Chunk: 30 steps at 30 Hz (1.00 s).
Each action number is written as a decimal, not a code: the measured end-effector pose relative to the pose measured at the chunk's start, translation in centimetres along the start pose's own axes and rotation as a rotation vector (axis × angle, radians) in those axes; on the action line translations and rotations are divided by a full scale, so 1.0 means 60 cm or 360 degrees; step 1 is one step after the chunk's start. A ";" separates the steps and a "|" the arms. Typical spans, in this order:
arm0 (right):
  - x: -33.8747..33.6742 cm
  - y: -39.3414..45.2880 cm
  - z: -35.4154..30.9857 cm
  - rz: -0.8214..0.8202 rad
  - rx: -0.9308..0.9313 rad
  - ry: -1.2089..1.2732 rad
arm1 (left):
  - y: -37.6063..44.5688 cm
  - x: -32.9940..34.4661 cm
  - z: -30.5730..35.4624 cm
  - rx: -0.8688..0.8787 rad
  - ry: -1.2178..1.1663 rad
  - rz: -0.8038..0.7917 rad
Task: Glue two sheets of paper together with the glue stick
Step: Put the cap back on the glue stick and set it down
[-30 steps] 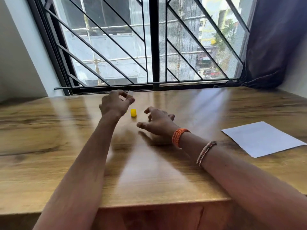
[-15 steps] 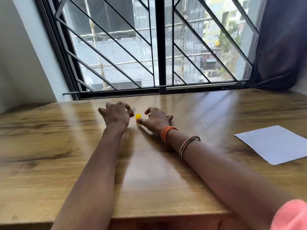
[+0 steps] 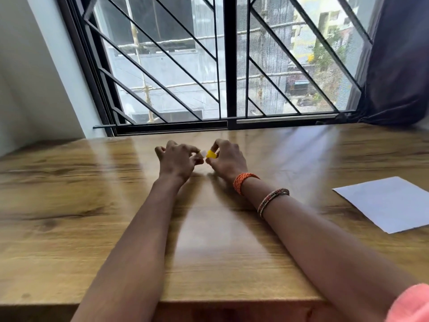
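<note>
Both hands meet at the far middle of the wooden table point(image 3: 92, 228), near the window. My left hand point(image 3: 178, 162) holds the glue stick point(image 3: 203, 153), of which only a small white tip shows past my fingers. My right hand point(image 3: 228, 160) pinches the yellow cap point(image 3: 211, 154) right against that white tip. Whether the cap sits on the stick or just touches it, I cannot tell. White paper point(image 3: 390, 203) lies flat at the table's right side, away from both hands. It looks like one sheet; a second sheet under it cannot be made out.
A barred window point(image 3: 227, 66) runs along the table's far edge. A dark curtain point(image 3: 401, 66) hangs at the back right and rests on the table corner. The table's near edge lies below my forearms.
My right hand reached the yellow cap on the table, picked it up and brought it to the white tip held in my left hand. My left hand came down a little.
</note>
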State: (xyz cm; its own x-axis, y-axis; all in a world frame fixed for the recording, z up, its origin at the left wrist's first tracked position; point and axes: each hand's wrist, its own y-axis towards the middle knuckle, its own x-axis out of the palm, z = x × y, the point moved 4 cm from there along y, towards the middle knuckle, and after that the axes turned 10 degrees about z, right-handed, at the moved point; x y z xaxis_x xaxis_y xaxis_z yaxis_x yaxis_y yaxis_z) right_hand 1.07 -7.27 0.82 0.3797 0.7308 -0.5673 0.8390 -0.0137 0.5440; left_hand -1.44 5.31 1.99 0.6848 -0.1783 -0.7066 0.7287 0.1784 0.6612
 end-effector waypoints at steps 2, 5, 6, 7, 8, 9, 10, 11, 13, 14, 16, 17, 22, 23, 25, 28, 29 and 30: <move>-0.014 0.001 0.000 0.0056 -0.0089 0.0044 | -0.005 0.003 0.009 0.0064 0.0011 0.0008; -0.037 0.003 -0.009 0.0153 -0.0278 0.0062 | -0.008 -0.006 0.016 0.0068 -0.0183 0.0111; -0.046 0.004 -0.012 0.0186 -0.0309 0.0082 | -0.008 -0.010 0.018 0.0090 -0.0254 0.0160; -0.054 0.006 -0.012 0.0211 -0.0320 0.0102 | -0.008 -0.016 0.023 0.0131 -0.0302 0.0206; -0.062 0.008 -0.011 0.0227 -0.0329 0.0109 | -0.008 -0.021 0.030 0.0187 -0.0320 0.0254; -0.069 0.009 -0.009 0.0231 -0.0342 0.0106 | -0.009 -0.027 0.038 0.0260 -0.0304 0.0307; -0.076 0.009 -0.008 0.0228 -0.0355 0.0105 | -0.009 -0.031 0.046 0.0344 -0.0261 0.0361; -0.082 0.009 -0.005 0.0231 -0.0362 0.0120 | -0.010 -0.035 0.054 0.0426 -0.0211 0.0411; -0.098 0.005 0.000 0.0243 -0.0342 0.0160 | -0.013 -0.038 0.067 0.0543 -0.0172 0.0496; -0.105 0.002 0.001 0.0241 -0.0335 0.0152 | -0.017 -0.036 0.074 0.0577 -0.0181 0.0526; -0.118 -0.005 0.005 0.0212 -0.0325 0.0078 | -0.026 -0.029 0.088 0.0613 -0.0195 0.0547; -0.123 -0.008 0.006 0.0190 -0.0313 0.0049 | -0.031 -0.026 0.095 0.0625 -0.0192 0.0555; -0.154 -0.021 0.010 0.0082 -0.0211 -0.0016 | -0.048 -0.022 0.119 0.0654 -0.0202 0.0701; -0.156 -0.024 0.008 0.0042 -0.0179 -0.0083 | -0.052 -0.021 0.124 0.0629 -0.0241 0.0713; -0.148 -0.027 0.012 -0.0041 -0.0013 -0.0186 | -0.060 -0.018 0.130 0.0532 -0.0346 0.0676; -0.133 -0.027 0.034 -0.0178 0.0462 0.0040 | -0.063 -0.010 0.133 0.0446 -0.0480 0.0554; -0.134 -0.025 0.039 -0.0205 0.0521 0.0119 | -0.063 -0.010 0.133 0.0418 -0.0541 0.0521; -0.139 -0.023 0.042 -0.0199 0.0511 0.0145 | -0.063 -0.012 0.134 0.0401 -0.0591 0.0498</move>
State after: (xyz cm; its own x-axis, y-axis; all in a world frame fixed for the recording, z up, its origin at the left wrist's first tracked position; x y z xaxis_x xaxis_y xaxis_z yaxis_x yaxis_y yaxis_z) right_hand -2.29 -15.07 3.23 0.2419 0.7981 -0.5518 0.9621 -0.1234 0.2432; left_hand -4.60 -3.04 2.02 0.7930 -0.4915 -0.3600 0.4377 0.0487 0.8978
